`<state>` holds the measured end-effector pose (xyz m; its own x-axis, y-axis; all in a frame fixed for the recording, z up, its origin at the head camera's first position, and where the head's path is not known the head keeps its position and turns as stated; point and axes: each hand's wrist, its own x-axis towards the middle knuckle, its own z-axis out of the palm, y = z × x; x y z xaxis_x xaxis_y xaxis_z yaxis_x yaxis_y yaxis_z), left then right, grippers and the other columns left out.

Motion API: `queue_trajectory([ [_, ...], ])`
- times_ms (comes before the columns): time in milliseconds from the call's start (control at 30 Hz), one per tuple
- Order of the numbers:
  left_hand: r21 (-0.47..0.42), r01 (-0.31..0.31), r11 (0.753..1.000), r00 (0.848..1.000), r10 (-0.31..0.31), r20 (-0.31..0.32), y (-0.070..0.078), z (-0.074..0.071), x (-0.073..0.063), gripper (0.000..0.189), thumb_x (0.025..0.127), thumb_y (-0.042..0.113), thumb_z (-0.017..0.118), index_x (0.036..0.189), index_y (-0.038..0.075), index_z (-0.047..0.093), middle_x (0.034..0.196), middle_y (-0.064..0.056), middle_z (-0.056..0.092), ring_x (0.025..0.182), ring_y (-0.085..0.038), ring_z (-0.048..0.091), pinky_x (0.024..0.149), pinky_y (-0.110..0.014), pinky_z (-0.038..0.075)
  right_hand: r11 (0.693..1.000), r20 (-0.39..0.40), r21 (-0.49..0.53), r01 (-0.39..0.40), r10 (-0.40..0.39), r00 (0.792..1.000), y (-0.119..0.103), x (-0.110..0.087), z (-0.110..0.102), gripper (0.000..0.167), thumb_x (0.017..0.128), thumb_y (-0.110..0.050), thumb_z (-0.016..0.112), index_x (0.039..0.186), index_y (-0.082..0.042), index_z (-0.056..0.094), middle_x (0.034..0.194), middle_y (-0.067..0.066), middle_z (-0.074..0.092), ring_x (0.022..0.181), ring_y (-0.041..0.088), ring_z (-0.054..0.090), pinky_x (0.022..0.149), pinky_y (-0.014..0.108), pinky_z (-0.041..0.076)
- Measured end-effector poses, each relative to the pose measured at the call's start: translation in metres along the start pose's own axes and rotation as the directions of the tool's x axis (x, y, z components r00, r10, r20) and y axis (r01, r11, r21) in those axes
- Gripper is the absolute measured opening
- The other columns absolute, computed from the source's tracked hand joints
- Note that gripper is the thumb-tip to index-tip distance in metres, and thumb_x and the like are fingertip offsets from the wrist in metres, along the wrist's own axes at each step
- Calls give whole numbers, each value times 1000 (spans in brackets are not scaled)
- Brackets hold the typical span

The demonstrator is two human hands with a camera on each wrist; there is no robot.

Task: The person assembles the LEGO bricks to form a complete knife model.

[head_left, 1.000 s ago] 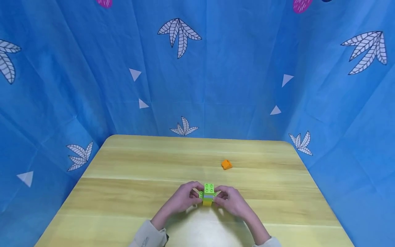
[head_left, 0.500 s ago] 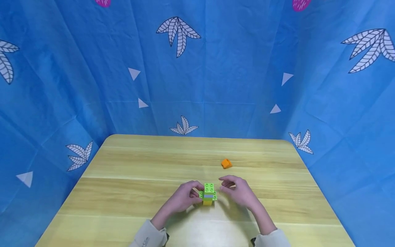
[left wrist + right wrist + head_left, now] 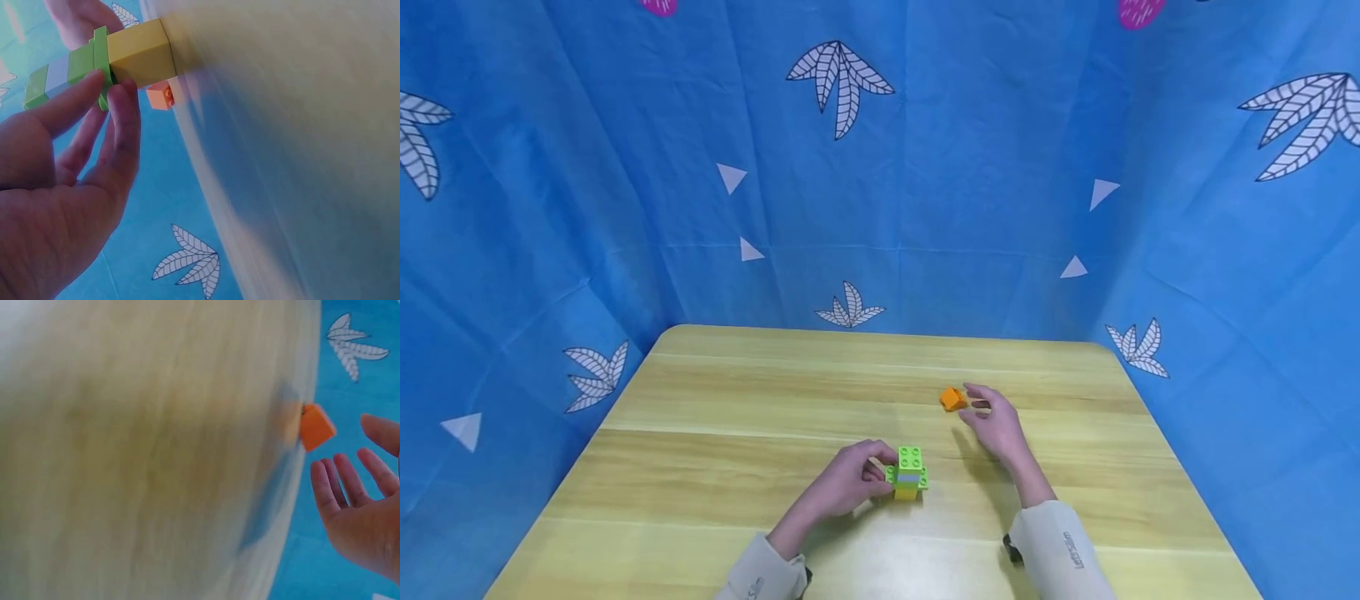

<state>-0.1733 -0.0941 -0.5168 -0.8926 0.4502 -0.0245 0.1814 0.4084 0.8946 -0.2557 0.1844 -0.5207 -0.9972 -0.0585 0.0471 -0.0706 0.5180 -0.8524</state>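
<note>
A stack of toy building bricks (image 3: pixel 909 472) stands upright on the table, yellow at the bottom, a wide green piece above it, then green, light blue and a studded green top. My left hand (image 3: pixel 845 481) pinches the left end of the wide green piece; in the left wrist view thumb and fingers (image 3: pixel 127 125) close on its edge. Farther back lies a small orange brick (image 3: pixel 952 400) with a slanted face. My right hand (image 3: pixel 997 422) is just right of it, fingers spread and loosely bent, holding nothing. In the right wrist view the orange brick (image 3: pixel 317 427) sits beyond the fingertips.
The wooden table (image 3: pixel 737 400) has rounded far corners. A blue cloth (image 3: pixel 970 167) printed with white leaves and triangles hangs behind it and along both sides.
My right hand has let go of the stack's right side and moved back and to the right, up to the orange brick. The left hand keeps its hold on the stack.
</note>
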Motion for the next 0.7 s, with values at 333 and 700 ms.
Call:
queue_trajectory([
  [333, 9, -26, 1000, 1000, 26, 1, 3, 0, -2, 37, 85, -4, 78, 119, 3, 67, 122, -14, 68, 90, -12, 66, 80, -18, 58, 1000, 111, 3, 12, -12, 994, 14, 20, 8, 67, 100, -5, 65, 160, -9, 36, 162, 26, 30, 149, 48, 35, 124, 55, 33],
  [700, 12, -16, 1000, 1000, 16, -3, 1, 1, -1, 37, 85, -4, 78, 119, 4, 67, 122, -12, 68, 90, -10, 65, 80, -15, 56, 992, 82, -124, 33, -23, 996, 13, 25, 17, 48, 97, 0, 68, 144, -2, 58, 145, 27, 52, 134, 44, 53, 115, 55, 46],
])
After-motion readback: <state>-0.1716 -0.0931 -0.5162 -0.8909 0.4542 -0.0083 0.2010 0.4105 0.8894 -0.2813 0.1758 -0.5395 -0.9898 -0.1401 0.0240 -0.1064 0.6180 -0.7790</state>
